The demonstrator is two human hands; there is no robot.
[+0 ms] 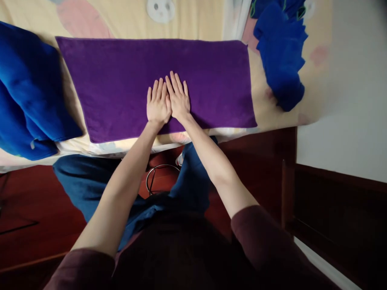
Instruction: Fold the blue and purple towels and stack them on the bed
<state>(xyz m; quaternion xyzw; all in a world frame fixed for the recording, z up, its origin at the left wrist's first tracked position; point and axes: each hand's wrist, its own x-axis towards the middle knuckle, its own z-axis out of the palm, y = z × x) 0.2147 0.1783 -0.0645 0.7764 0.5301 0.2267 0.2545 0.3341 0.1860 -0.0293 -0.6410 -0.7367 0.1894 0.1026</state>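
A purple towel lies spread out flat, its long side running left to right in front of me. My left hand rests palm down on it, a little below the middle, fingers stretched out. Close beside it, with the thumbs meeting, my right hand also lies flat on the cloth, its fingers slightly apart. Neither hand grips anything. The towel looks smooth, with only faint creases near its left part.
Under the towel is a bed with a pale yellow patterned sheet. A blue cloth lies at the left, and a crumpled blue cloth at the right. A white wall stands on the right, above a dark red floor.
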